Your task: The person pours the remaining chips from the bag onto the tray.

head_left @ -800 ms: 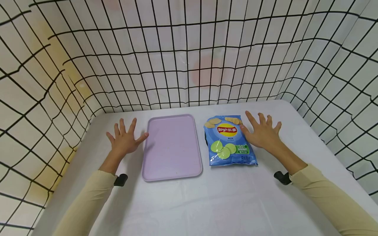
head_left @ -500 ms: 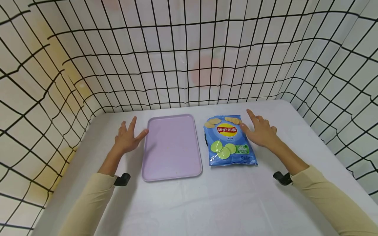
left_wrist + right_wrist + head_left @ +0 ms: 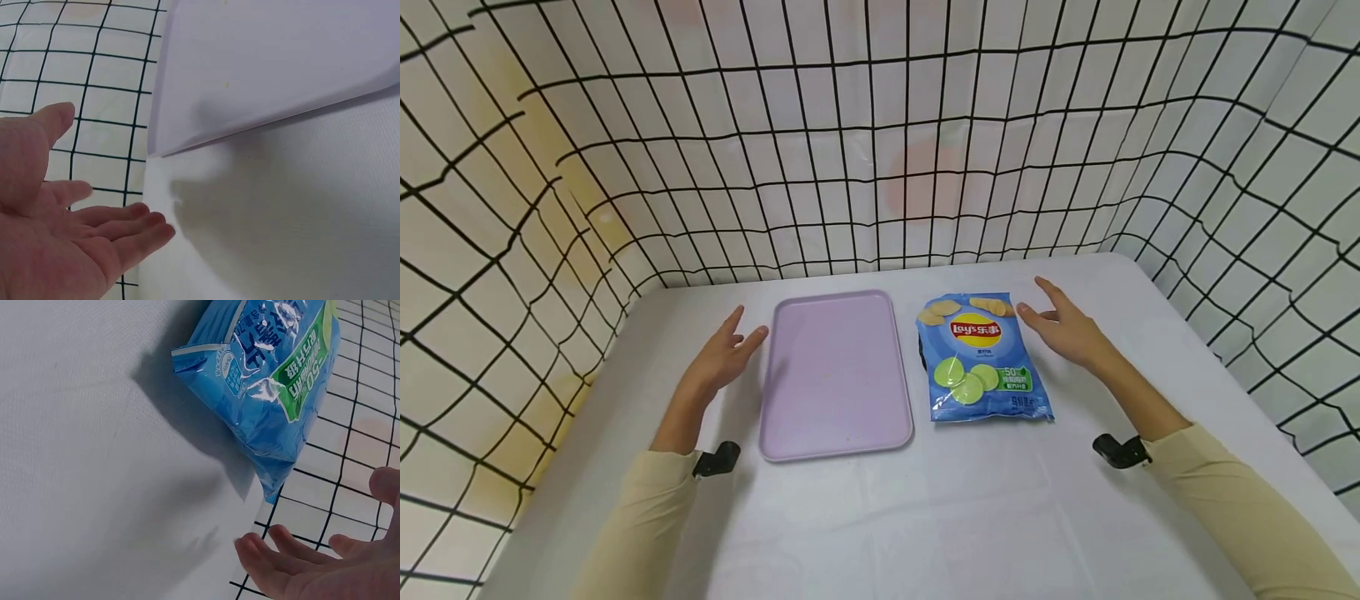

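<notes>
A shallow lilac tray [image 3: 837, 375] lies left of centre on the white table. To its right lies a blue Lay's chip bag [image 3: 981, 358] with lime slices printed on it, face up. My left hand [image 3: 721, 357] hovers by the tray's left edge, and the left wrist view shows its palm bare, fingers relaxed. My right hand [image 3: 1066, 329] is held beside the bag's upper right edge, thumb toward it. In the right wrist view its loosely bent fingers [image 3: 269, 559] hold nothing and stand apart from the bag.
A black wire grid [image 3: 880, 150] backed with white sheeting encloses the table at the back and both sides. The white tabletop [image 3: 880, 525] extends in front of the tray and bag. A black wrist camera [image 3: 1120, 451] sits on each forearm.
Both hands have turned from spread, palm-down fingers to a sideways pose with palms facing inward. The right hand has shifted slightly away from the bag. Tray and bag have stayed put.
</notes>
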